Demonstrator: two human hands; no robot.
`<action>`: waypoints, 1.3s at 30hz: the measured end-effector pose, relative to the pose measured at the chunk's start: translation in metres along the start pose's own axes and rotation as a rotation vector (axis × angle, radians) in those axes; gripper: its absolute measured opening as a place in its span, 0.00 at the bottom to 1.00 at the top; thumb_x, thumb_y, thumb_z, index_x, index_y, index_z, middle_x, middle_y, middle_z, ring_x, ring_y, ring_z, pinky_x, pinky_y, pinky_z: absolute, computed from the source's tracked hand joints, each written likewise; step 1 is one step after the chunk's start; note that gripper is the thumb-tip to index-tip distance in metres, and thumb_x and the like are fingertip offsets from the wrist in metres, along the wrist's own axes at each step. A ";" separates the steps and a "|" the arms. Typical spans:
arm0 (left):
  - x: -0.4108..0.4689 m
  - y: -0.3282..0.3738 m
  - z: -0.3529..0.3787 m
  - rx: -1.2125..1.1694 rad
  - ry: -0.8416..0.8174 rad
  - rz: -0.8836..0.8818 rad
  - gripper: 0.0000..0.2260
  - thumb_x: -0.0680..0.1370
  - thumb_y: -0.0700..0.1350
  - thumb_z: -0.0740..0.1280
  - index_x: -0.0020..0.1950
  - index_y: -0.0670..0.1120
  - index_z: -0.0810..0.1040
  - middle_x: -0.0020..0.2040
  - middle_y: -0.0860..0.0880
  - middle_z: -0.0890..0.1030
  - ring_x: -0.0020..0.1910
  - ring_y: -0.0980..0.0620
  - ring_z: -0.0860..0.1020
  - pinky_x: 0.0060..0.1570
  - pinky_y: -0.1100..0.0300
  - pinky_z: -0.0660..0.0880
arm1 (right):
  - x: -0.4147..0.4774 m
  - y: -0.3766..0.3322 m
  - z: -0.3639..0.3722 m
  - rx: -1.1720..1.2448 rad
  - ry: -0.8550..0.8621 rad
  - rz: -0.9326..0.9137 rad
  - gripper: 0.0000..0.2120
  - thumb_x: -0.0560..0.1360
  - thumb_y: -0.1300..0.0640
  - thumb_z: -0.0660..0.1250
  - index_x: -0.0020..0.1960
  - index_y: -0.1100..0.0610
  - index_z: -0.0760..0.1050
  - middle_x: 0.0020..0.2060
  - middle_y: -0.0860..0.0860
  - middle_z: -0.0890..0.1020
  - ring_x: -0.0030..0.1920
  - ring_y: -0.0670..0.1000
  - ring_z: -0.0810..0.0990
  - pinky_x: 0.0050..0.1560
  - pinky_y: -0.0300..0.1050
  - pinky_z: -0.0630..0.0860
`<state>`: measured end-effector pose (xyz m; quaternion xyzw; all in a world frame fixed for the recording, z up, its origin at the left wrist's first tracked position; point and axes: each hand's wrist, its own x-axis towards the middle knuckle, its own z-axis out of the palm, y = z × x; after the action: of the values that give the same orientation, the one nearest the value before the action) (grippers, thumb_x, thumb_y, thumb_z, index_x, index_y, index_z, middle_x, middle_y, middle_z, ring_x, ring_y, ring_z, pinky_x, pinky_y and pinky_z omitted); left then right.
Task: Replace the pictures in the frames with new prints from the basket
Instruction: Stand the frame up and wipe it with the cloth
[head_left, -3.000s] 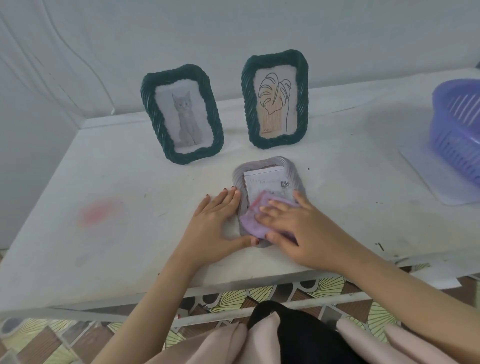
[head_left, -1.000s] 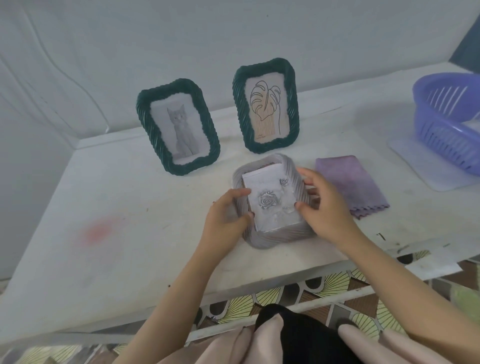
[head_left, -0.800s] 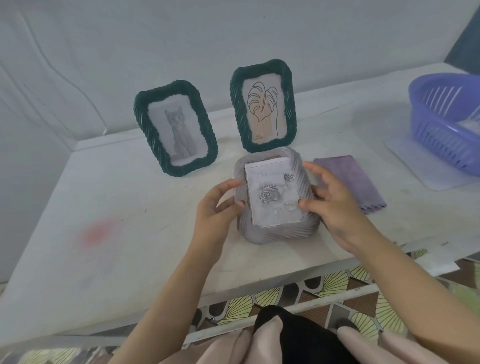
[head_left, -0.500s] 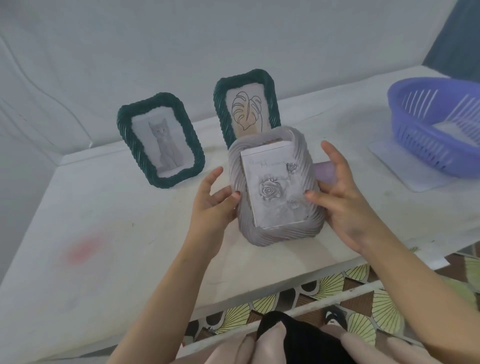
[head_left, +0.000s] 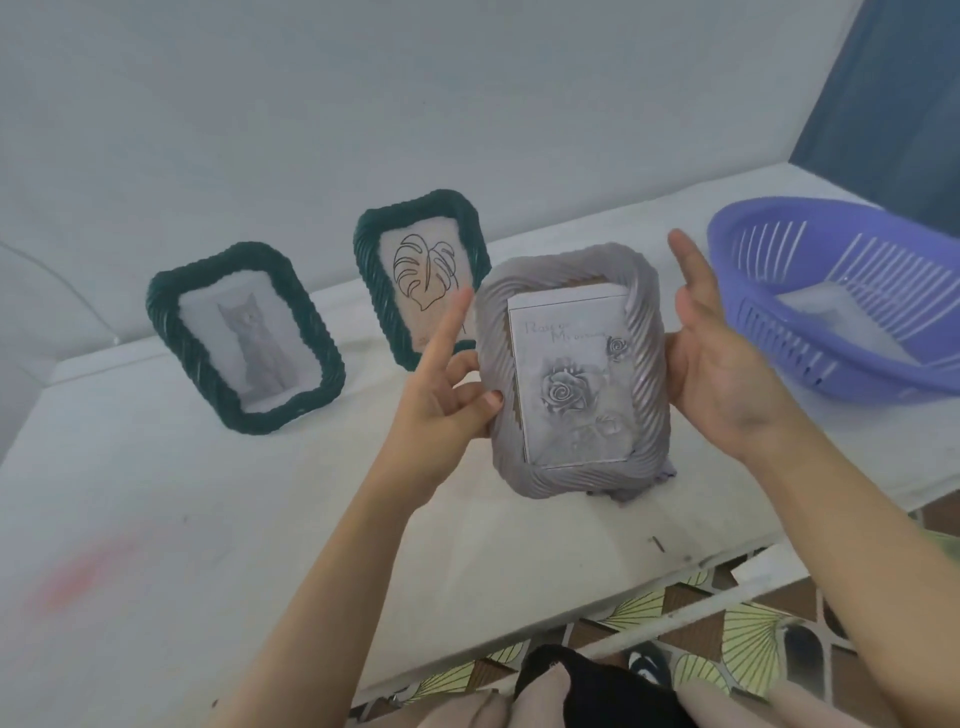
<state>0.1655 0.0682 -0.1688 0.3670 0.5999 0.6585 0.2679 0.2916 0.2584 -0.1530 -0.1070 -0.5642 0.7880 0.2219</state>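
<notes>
I hold a pale lilac ribbed frame upright above the table, its rose print facing me. My left hand pinches the frame's left edge with the thumb on the front, and its index finger points up. My right hand presses its palm against the right edge with the fingers straight. The purple basket sits at the right with white prints inside.
Two dark green frames stand at the back by the wall, one with a cat picture, one with a leaf drawing. A purple cloth peeks out below the held frame. The white table has a red smudge at the left.
The cloth was set aside to the right. Both hands then lifted the lilac frame off the table and tilted it upright. The view swung left and up.
</notes>
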 end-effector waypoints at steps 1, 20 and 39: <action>0.006 0.001 0.003 0.009 -0.013 0.011 0.35 0.76 0.28 0.59 0.72 0.61 0.55 0.52 0.49 0.78 0.46 0.53 0.77 0.43 0.56 0.77 | 0.005 -0.004 -0.005 -0.006 -0.017 -0.011 0.18 0.79 0.49 0.50 0.67 0.35 0.59 0.35 0.43 0.81 0.29 0.43 0.76 0.32 0.35 0.73; 0.153 -0.016 0.028 0.308 0.258 0.115 0.39 0.73 0.27 0.57 0.66 0.71 0.58 0.48 0.42 0.72 0.42 0.46 0.71 0.45 0.60 0.73 | 0.152 -0.040 -0.070 -0.150 -0.156 0.046 0.16 0.81 0.54 0.48 0.57 0.42 0.71 0.46 0.41 0.81 0.38 0.47 0.77 0.38 0.43 0.68; 0.187 -0.038 0.029 0.345 0.360 0.004 0.39 0.74 0.27 0.56 0.66 0.71 0.57 0.49 0.43 0.75 0.43 0.52 0.76 0.41 0.63 0.75 | 0.189 -0.030 -0.098 -0.079 -0.353 0.158 0.20 0.82 0.60 0.48 0.63 0.36 0.63 0.49 0.44 0.79 0.43 0.45 0.79 0.40 0.44 0.76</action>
<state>0.0756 0.2392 -0.1752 0.2854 0.7408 0.6016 0.0887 0.1732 0.4381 -0.1429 -0.0196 -0.6149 0.7866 0.0524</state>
